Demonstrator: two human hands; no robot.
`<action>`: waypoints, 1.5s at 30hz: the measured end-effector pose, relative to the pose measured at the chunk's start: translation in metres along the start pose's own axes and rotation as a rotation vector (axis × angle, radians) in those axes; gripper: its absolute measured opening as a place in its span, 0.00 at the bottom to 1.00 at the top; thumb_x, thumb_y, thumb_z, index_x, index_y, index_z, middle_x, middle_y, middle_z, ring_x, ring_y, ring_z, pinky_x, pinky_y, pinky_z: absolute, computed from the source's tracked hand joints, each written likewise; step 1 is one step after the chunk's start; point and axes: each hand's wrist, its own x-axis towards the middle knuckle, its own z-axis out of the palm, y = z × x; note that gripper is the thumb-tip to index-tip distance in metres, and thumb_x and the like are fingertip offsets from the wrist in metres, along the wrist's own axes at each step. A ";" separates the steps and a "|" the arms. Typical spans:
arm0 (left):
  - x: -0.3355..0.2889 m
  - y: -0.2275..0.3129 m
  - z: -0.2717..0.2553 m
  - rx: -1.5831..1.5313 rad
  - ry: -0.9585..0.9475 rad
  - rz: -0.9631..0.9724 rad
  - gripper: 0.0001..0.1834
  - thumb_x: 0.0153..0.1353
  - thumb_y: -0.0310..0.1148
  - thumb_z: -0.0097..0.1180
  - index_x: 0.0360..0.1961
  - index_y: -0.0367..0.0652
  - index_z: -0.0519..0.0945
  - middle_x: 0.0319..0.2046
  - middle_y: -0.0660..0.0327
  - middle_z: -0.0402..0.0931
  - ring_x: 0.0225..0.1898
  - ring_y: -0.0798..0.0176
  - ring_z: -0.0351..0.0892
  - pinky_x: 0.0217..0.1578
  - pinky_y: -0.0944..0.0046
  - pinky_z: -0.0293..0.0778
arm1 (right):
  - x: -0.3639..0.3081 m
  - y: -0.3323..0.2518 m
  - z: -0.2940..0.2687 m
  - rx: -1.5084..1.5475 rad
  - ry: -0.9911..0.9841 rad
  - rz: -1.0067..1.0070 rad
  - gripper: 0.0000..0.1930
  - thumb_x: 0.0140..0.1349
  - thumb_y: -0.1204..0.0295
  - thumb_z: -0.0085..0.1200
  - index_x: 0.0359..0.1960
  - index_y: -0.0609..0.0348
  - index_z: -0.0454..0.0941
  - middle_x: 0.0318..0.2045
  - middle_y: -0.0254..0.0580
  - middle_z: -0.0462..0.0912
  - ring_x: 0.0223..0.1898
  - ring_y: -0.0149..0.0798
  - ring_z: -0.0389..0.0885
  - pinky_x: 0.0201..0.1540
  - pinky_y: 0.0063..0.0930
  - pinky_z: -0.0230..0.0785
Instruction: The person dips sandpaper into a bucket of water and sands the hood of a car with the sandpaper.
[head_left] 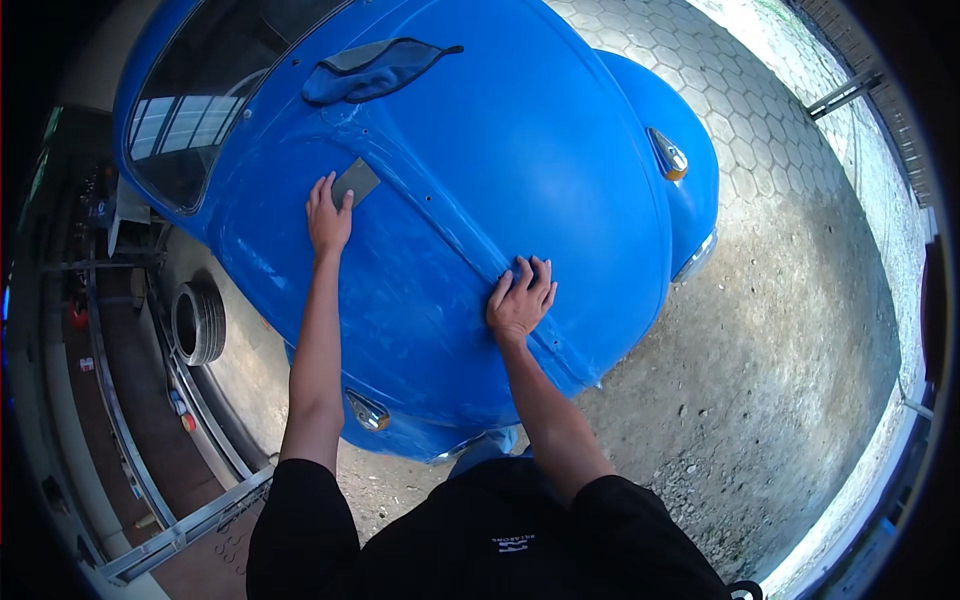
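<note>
Clearly, the left hand [328, 218] presses a small grey rectangular sheet of sandpaper [356, 182] flat against the glossy blue curved metal bonnet of the car [520, 140], up on the far left part of the panel, just below the dark windscreen [215, 90]. Its fingers lie spread on the sheet's near edge, so the grip is flat and unclosed, pinning rather than clasping. The right hand [521, 298] rests palm-down on the bonnet's near middle, beside the raised centre crease, fingers splayed and holding nothing. A dark blue crumpled cloth [372, 68] lies farther up the bonnet, well apart from both hands. A black tyre [198, 322] lies on the ground to the left.

The sheet looks thin, light and floppy, likely gritty on one face; it would probably slide or curl unless held down with flat fingers across its middle. The painted metal under it seems stiff and slick.
</note>
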 end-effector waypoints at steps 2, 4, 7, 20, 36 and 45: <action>0.027 0.002 0.013 0.057 -0.025 0.013 0.24 0.65 0.42 0.56 0.61 0.52 0.72 0.59 0.57 0.69 0.60 0.49 0.67 0.60 0.52 0.66 | 0.002 0.001 -0.003 0.017 -0.042 0.020 0.17 0.67 0.63 0.45 0.56 0.48 0.71 0.62 0.41 0.66 0.71 0.47 0.55 0.72 0.51 0.39; 0.038 0.026 0.025 0.091 -0.057 0.045 0.23 0.65 0.41 0.57 0.60 0.51 0.72 0.58 0.57 0.70 0.59 0.50 0.68 0.58 0.51 0.67 | 0.008 0.012 -0.003 -0.016 -0.035 0.044 0.18 0.66 0.63 0.45 0.56 0.48 0.71 0.61 0.41 0.65 0.71 0.47 0.55 0.72 0.51 0.38; 0.045 0.033 0.024 0.104 -0.262 -0.014 0.20 0.64 0.42 0.57 0.55 0.48 0.75 0.54 0.57 0.72 0.56 0.50 0.70 0.56 0.50 0.68 | 0.010 0.012 -0.002 -0.009 0.010 0.042 0.17 0.65 0.61 0.47 0.54 0.46 0.74 0.60 0.38 0.67 0.70 0.45 0.57 0.72 0.50 0.39; 0.008 0.037 0.011 0.024 0.313 0.236 0.12 0.69 0.25 0.47 0.52 0.36 0.71 0.55 0.51 0.75 0.54 0.45 0.75 0.50 0.53 0.74 | 0.010 0.009 -0.003 -0.003 0.029 0.019 0.17 0.65 0.61 0.47 0.54 0.46 0.73 0.60 0.38 0.67 0.70 0.45 0.58 0.72 0.49 0.40; -0.045 0.041 0.053 0.019 -0.082 0.202 0.28 0.72 0.33 0.38 0.73 0.52 0.57 0.73 0.60 0.53 0.74 0.57 0.49 0.72 0.52 0.48 | 0.009 0.008 0.001 -0.045 0.069 0.006 0.17 0.64 0.62 0.47 0.54 0.47 0.72 0.59 0.40 0.67 0.69 0.47 0.59 0.71 0.49 0.43; -0.071 0.052 0.065 -0.054 -0.110 0.312 0.27 0.73 0.33 0.38 0.72 0.47 0.59 0.72 0.59 0.54 0.74 0.58 0.50 0.73 0.54 0.48 | 0.011 0.019 -0.005 -0.067 0.079 0.001 0.17 0.64 0.62 0.47 0.54 0.47 0.72 0.59 0.40 0.68 0.69 0.49 0.59 0.71 0.50 0.43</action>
